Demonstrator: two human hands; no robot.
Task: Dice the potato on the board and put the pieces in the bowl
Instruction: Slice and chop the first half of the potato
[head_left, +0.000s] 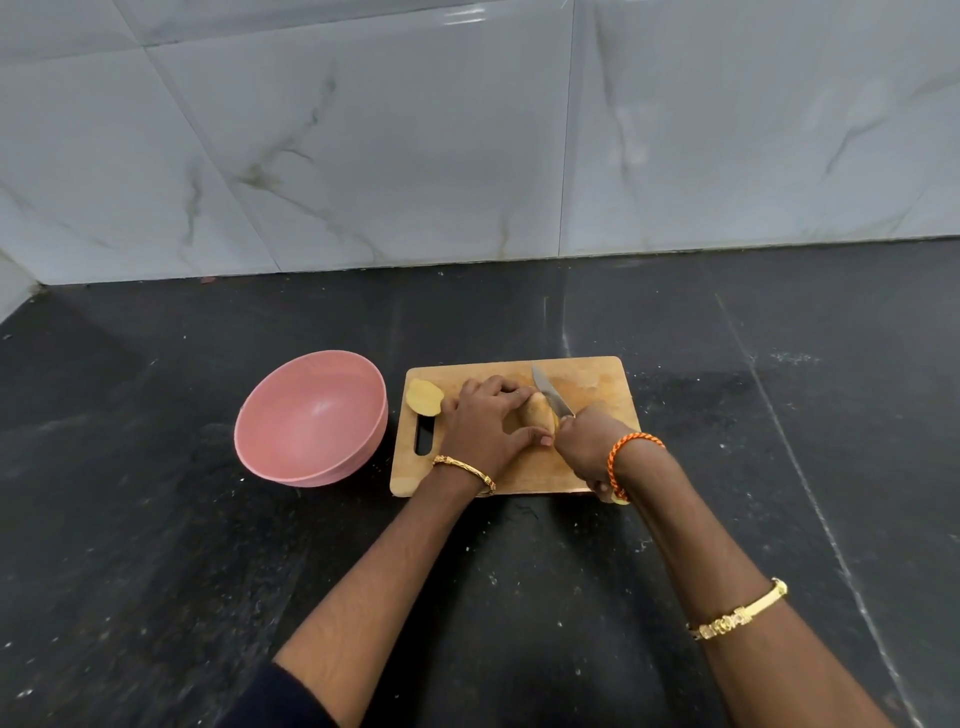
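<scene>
A wooden cutting board (597, 379) lies on the dark counter. My left hand (480, 423) presses a brown potato piece (537, 415) down on the board's middle. My right hand (587, 447) grips a knife (550, 397) whose blade rests against the potato's right side, tip pointing away from me. A cut potato half (425, 397) lies cut face up at the board's left end, above the handle slot. The pink bowl (311, 415) stands left of the board with nothing in it.
The black stone counter (779, 415) stretches around the board and bowl. A white marble-tiled wall (467, 156) rises behind it. Gold bangles and an orange thread sit on my wrists.
</scene>
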